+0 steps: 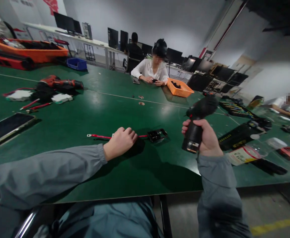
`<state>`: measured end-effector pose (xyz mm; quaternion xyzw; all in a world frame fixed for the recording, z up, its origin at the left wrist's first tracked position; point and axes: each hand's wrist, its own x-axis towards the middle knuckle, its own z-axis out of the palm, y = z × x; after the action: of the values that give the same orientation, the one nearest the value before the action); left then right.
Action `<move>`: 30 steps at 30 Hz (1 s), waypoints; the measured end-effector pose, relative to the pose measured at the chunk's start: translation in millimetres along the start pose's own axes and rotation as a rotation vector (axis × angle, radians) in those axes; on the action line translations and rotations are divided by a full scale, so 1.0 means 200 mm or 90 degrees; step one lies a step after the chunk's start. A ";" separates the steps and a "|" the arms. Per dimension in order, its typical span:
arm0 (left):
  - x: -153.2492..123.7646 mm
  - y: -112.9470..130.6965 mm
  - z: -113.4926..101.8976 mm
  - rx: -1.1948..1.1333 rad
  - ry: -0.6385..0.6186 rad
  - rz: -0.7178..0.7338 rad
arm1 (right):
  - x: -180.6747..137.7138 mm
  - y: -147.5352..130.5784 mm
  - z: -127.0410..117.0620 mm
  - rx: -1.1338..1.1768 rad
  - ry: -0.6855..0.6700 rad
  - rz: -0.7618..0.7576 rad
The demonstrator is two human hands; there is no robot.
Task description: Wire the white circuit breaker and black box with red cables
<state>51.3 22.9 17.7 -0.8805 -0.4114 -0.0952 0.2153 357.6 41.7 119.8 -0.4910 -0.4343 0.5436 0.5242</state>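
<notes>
My right hand (208, 137) is wrapped round the grip of a black cordless drill (192, 137), which I hold up above the table with its head tilted to the upper right. Low over the green table (85, 178), my left hand (122, 142) is closed on a red cable (101, 136), its fingertips partly hidden. The cable shows on both sides of my fist. A metal ring terminal (89, 135) ends it on the left, and a small black part (157, 135) lies at its right end.
At left lie a phone-like dark panel (8, 129), white blocks (20, 95) with red wires, and a red-black drill (60, 82). A bottle (244, 155) and a black cylindrical tool (241, 134) lie right. Across the table, a person (152, 69) handles black parts beside an orange basket (181, 92).
</notes>
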 end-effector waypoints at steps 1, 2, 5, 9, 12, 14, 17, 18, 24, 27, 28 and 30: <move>0.00 0.00 0.00 -0.006 -0.003 -0.004 | -0.05 -0.04 0.03 0.070 -0.042 0.024; 0.00 0.00 0.00 -0.012 -0.005 -0.009 | -0.09 -0.07 0.05 0.129 -0.085 0.051; 0.00 0.00 0.01 -0.015 -0.011 -0.013 | -0.19 -0.16 0.10 0.190 -0.162 0.103; 0.00 0.01 0.00 0.001 -0.005 0.003 | -0.26 -0.19 0.16 0.150 -0.169 0.147; -0.01 0.00 0.00 -0.003 0.002 0.003 | -0.32 -0.20 0.20 0.159 -0.171 0.185; -0.01 0.00 -0.01 -0.005 0.002 -0.001 | -0.37 -0.20 0.21 0.185 -0.167 0.207; -0.01 0.01 -0.01 -0.002 0.002 -0.006 | -0.43 -0.19 0.23 0.212 -0.150 0.224; -0.01 0.01 -0.01 -0.006 0.003 -0.009 | -0.45 -0.18 0.24 0.210 -0.149 0.225; -0.01 0.01 0.00 -0.001 0.005 -0.014 | -0.47 -0.17 0.26 0.192 -0.214 0.279; -0.01 0.01 0.00 0.008 0.005 -0.009 | -0.46 -0.17 0.27 0.216 -0.220 0.310; -0.01 0.01 0.00 0.005 0.009 -0.009 | -0.46 -0.16 0.28 0.221 -0.214 0.313; -0.01 0.01 0.01 -0.009 0.020 -0.007 | -0.45 -0.16 0.30 0.221 -0.203 0.312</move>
<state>51.0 21.4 15.7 -0.8783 -0.4118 -0.1134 0.2148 300.3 -43.2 167.0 -0.3929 -0.2806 0.7895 0.3790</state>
